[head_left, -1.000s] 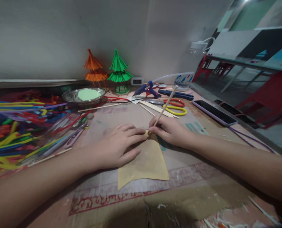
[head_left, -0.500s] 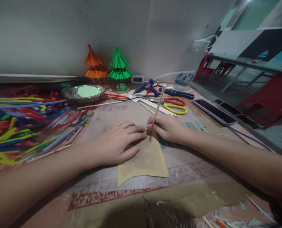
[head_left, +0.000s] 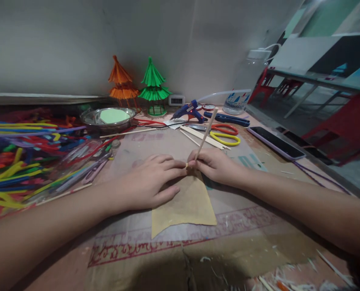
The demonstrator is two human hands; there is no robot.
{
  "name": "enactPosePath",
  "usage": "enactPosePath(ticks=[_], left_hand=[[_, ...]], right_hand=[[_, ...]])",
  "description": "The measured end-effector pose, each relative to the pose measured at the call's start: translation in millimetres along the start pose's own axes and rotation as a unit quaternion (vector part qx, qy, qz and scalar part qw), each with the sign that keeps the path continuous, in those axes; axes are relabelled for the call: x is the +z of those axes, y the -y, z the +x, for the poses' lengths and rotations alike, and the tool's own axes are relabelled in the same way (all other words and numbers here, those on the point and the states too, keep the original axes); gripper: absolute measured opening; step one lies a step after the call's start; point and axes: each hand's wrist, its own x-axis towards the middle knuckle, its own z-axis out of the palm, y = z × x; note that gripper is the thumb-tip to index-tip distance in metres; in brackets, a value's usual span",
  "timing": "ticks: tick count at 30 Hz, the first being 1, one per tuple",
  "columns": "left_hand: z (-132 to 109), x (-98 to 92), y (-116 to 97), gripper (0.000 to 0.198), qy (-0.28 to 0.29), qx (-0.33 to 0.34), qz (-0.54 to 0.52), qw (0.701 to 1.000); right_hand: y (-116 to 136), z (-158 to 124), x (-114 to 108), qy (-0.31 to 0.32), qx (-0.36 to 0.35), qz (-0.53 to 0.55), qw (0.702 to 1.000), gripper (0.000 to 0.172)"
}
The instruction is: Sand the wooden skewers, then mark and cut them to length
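Yellowish sheet [head_left: 186, 208], front and centre, flat on the translucent cover [head_left: 231, 202], its near edge wavy! The left hand [head_left: 154, 180] lies over its left part, palm down, fingers straight, resting from above rather than gripping anything. And here's the right hand [head_left: 214, 164], closed around a slim wooden stick [head_left: 207, 130], pinched near its lower end, the upper end tilting up and to the right, fingertips at the sheet's far edge. Both hands nearly meet there; whether the right also pinches the sheet, I cannot tell. This sheet looks light and thin, likely flexible, prone to skid or crease if loose, so a flat palm suits it, or a grip at a corner. The stick looks light and stiff, perhaps snappable; best held low. Beyond: 2 tree-shaped ornaments [head_left: 153, 81], a blue glue gun [head_left: 188, 110], scissors [head_left: 225, 139].
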Motion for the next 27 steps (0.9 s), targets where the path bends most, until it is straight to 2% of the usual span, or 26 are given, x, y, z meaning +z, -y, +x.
enactPosePath(ticks=[3, 7, 11, 15, 20, 24, 27], left_hand=[[0.0, 0.5, 0.2, 0.042, -0.007, -0.002, -0.001, 1.000], [0.7, 1.2, 0.5, 0.040, -0.013, 0.005, 0.002, 1.000], [0.9, 0.8, 0.7, 0.042, -0.006, 0.004, 0.001, 1.000], [-0.2, 1.0, 0.6, 0.041, -0.009, 0.006, 0.005, 1.000], [-0.3, 0.9, 0.3, 0.041, -0.013, 0.006, 0.001, 1.000], [-0.5, 1.3, 1.2, 0.041, -0.012, 0.012, 0.009, 1.000], [-0.8, 1.5, 1.8, 0.042, -0.006, 0.008, 0.008, 1.000]], right_hand=[[1.0, -0.3, 0.6, -0.017, -0.001, -0.029, 0.999, 0.021], [1.5, -0.7, 1.7, 0.007, -0.029, 0.008, 1.000, 0.023], [0.7, -0.6, 2.1, -0.018, -0.012, -0.019, 1.000, 0.023], [0.2, -0.7, 3.0, 0.013, -0.030, 0.014, 0.999, 0.024], [-1.8, 0.7, 3.3, -0.010, -0.028, -0.021, 0.999, 0.024], [-1.3, 1.0, 3.1, 0.014, -0.045, 0.017, 0.999, 0.025], [-0.9, 0.9, 2.1, -0.001, -0.039, -0.006, 0.999, 0.023]])
